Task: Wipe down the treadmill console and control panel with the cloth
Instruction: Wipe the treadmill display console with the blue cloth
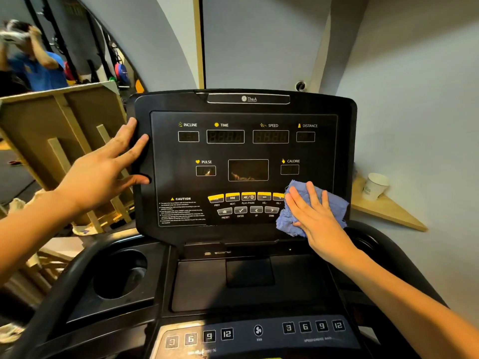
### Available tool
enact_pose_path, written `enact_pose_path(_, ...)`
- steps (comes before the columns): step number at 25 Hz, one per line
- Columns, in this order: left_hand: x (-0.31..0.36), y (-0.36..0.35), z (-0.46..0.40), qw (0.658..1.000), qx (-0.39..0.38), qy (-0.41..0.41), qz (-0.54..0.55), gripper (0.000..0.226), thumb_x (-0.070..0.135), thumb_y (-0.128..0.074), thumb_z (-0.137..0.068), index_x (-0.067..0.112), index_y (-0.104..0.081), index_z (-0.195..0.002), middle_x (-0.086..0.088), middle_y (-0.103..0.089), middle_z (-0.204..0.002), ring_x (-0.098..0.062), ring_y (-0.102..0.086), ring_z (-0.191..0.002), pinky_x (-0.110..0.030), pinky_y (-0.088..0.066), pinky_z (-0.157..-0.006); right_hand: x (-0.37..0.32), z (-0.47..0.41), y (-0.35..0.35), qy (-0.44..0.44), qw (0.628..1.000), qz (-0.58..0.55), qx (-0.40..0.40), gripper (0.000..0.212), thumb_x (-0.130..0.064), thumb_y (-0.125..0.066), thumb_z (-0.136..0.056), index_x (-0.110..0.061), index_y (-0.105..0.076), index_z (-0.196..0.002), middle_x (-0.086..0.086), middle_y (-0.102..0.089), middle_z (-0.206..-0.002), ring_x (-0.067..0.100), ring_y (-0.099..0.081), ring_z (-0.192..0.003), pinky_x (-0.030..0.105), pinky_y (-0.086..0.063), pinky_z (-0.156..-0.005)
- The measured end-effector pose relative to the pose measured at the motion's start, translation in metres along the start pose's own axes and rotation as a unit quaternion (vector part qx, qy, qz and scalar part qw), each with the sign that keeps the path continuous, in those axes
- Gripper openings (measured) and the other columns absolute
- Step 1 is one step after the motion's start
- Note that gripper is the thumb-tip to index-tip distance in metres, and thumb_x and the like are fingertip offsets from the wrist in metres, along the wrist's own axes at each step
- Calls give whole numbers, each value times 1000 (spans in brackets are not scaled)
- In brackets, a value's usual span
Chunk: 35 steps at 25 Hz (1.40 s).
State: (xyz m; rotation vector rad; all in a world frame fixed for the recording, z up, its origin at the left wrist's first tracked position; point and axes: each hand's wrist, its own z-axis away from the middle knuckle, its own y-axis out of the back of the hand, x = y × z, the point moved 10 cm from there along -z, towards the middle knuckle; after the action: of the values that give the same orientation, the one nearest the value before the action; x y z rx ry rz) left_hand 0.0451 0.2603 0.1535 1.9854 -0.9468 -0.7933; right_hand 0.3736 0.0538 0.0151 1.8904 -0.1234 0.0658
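The black treadmill console (243, 104) stands upright in front of me, its displays dark. My right hand (312, 216) lies flat with fingers spread on a crumpled blue cloth (334, 206), pressing it against the console's lower right corner, just right of the yellow buttons (243, 196). My left hand (103, 169) rests open on the console's left edge, fingers on the frame and thumb on its face. Below, the lower control panel (256, 332) shows numbered keys and a fan button.
A cup holder (119, 273) sits lower left, and a flat tray (248, 278) lies under the console. A paper cup (374, 186) stands on a wooden corner shelf (388, 211) at right. Wooden frames (59, 133) lean at left. A mirror at upper left shows a person (28, 60).
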Motion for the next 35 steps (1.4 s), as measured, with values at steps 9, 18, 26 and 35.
enact_pose_path(9, 1, 3, 0, 1000, 0, 1, 7, 89, 42, -67, -81, 17, -25, -156, -14, -8, -167, -37, -26, -147, -58, -54, -92, -133, -63, 10, 79, 997, 15, 22, 110, 8, -67, -73, -20, 0, -156, -2, 8, -164, 34, 25, -146, 53, 16, -112)
enact_pose_path(18, 0, 1, -1, 1000, -11, 0, -4, 91, 40, -73, -81, 16, -26, -156, -15, -9, -166, -33, -21, -149, -49, -49, -98, -264, -125, 13, 197, 978, 53, 49, 96, -6, -65, -80, -13, -6, -157, 6, 1, -165, 32, 13, -149, 50, 14, -115)
enact_pose_path(26, -6, 7, -1, 1000, 12, -1, 11, 76, 27, -67, -88, 10, -32, -153, -13, -18, -165, -32, -32, -144, -41, -37, -105, -259, -160, 36, 207, 967, 117, 92, 85, -9, -58, -85, -11, -11, -156, 7, -9, -164, 27, 3, -150, 45, 2, -118)
enact_pose_path(35, -7, 12, -4, 1000, 15, -10, 18, 74, 21, -70, -86, 6, -36, -150, -14, -27, -162, -29, -34, -142, -45, -34, -108, -213, -257, 140, 164, 970, 112, 140, 76, -13, -50, -95, -10, -4, -156, 8, 0, -165, 27, 7, -151, 45, 8, -117)
